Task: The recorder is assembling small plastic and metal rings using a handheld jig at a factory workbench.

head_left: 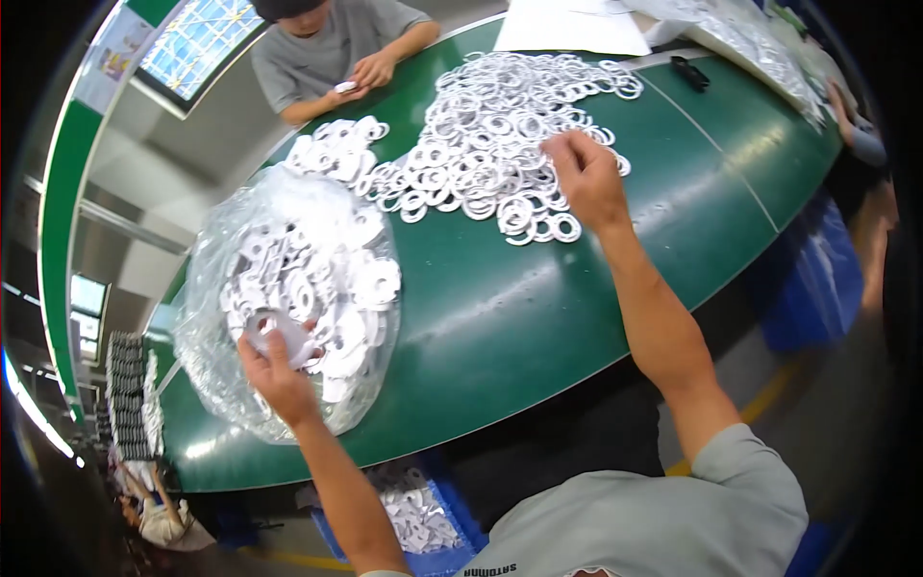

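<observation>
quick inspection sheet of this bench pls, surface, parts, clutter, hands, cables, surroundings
surface: green table, bare in the middle.
job's things: loose heap of white rings; clear plastic bag filled with more rings.
clutter: white sheet and small dark object at the far edge.
hands: left hand grips a few rings over the bag; right hand reaches into the heap.
cables: nothing seen.
surroundings: a seated person's hands hold a ring across the table; blue bin of rings below.
</observation>
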`<state>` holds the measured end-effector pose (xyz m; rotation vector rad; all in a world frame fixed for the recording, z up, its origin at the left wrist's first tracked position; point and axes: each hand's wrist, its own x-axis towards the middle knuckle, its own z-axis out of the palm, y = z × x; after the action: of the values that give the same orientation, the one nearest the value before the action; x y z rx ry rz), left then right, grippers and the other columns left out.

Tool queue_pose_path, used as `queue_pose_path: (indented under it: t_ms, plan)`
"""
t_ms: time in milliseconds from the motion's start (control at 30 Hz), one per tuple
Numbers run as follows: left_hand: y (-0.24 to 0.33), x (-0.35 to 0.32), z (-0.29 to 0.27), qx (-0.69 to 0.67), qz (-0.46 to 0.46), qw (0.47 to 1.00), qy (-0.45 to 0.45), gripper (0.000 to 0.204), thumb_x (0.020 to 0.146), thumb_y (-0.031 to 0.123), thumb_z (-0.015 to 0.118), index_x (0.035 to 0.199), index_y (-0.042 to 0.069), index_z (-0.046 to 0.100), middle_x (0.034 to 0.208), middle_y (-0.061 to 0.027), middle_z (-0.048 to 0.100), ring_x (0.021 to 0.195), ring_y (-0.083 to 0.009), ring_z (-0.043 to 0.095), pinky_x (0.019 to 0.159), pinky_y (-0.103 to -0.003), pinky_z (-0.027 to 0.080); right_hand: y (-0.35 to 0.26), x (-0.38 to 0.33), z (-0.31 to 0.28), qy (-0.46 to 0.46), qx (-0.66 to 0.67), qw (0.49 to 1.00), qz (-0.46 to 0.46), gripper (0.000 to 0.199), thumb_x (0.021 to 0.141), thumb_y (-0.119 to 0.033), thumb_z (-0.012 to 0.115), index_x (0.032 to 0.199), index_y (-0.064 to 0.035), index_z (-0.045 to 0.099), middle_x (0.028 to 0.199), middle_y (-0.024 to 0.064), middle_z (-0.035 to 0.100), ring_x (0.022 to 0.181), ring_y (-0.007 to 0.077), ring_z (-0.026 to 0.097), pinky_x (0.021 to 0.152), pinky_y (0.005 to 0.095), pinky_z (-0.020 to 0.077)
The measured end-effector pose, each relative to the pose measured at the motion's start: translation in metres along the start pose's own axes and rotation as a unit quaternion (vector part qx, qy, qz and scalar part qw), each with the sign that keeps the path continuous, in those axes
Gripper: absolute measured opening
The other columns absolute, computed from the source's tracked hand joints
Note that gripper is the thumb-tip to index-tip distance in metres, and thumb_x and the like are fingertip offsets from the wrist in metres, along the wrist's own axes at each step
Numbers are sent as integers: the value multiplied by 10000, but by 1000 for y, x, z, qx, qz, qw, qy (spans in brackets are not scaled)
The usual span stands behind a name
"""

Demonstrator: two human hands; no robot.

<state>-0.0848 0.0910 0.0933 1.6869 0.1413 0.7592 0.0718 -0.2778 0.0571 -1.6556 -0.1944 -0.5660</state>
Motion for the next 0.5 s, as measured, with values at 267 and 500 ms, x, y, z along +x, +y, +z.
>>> queue_pose_path:
  t_ms: [267, 500]
  plan:
    - [-52, -28, 165, -229, -183, 934, -207, 270, 976, 149, 484, 1195, 5, 418, 1016, -198, 622, 791, -293, 692, 508, -299, 566, 76, 18, -72, -9, -340, 931, 132, 256, 760, -208, 710, 911, -4, 678, 815, 128, 666, 761, 259, 623, 692, 355, 496]
    - [-61, -41, 163, -173, -218, 922, -267, 215, 975, 113, 467, 1146, -9, 423, 959, -170, 627, 770, -257, 693, 501, -278, 558, 71, 8, -56, -89, -409, 898, 135, 369, 620, -221, 808, 888, -9, 667, 897, 149, 673, 886, 315, 639, 777, 394, 517]
